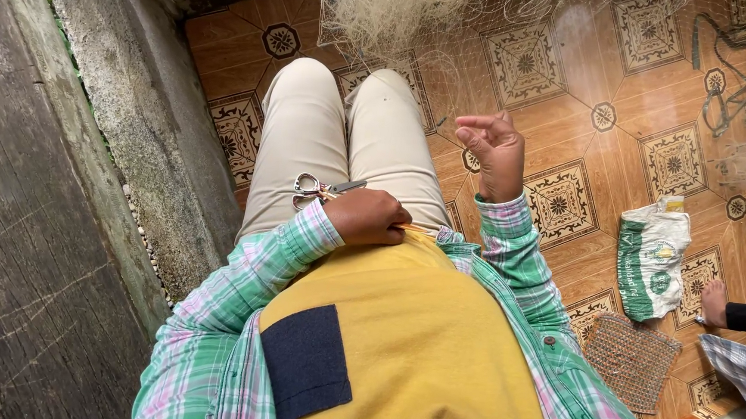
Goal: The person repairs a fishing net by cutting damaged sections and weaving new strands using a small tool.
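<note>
The person is sitting and looking down at the lap, and the left hand (371,215) is resting on the left thigh with its fingers curled closed around a thin pale stick that is showing at both sides of the fist, perhaps a netting needle, though this is too small to tell. Just beside this fist, touching it on the outer side, a pair of small scissors (315,189) is lying on the beige trousers (308,136); its long axis is running across the thigh, with the loop handles pointing to the concrete wall (129,108) and the blades pointing to the other knee. It is not possible to tell whether the fingers are also gripping the scissors. The right hand (493,152) is lifted above the right thigh, palm turned up, and its fingers are bent loosely with the thumb and forefinger nearly pressed together; they seem to be pinching a fine thread of the fishing net (402,13), but the thread is hardly visible. The net is hanging in a pale bunch ahead of the knees, so it is lying forward from both hands, and the right hand is nearer to it. On the left side the wall is standing close and is giving little room. On the right side the patterned tiled floor (570,83) is open, with a green and white sack (650,261) and a woven mat (631,359) lying well apart from the hands, and another person's foot (714,304) near the sack.
</note>
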